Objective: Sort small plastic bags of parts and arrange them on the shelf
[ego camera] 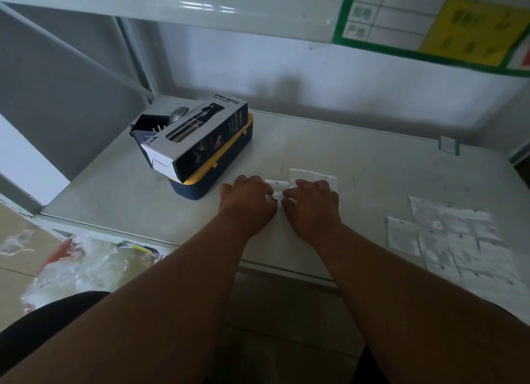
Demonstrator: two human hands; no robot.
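- Working side by side at the middle of the shelf [358, 154], near its front edge, both hands are down over a small plastic bag [276, 186].
- Left hand [248, 198] has its fingers curled down onto that bag's left part; right hand [312, 203] mirrors it, fingers curled onto the right part, so each looks to be pinching or pressing it. How firm the hold is, I cannot tell, since the knuckles hide the fingertips.
- Just behind the right hand lie two more placed bags [312, 175], side by side, the start of a row.
- Over by the shelf's right front corner waits the unsorted spread of bags [447, 240], overlapping one another.
- At the left, toward the back, a spray bottle box [198, 137] lies on a blue and yellow case [212, 180], just beside the left hand.
- My read: this is the placing step, with most of the sorting yet to do.
- To do it well, flatten the bag with both hands, square its top edge with the two neighbours, keep it touching but not overlapping, and steer clear of the case.
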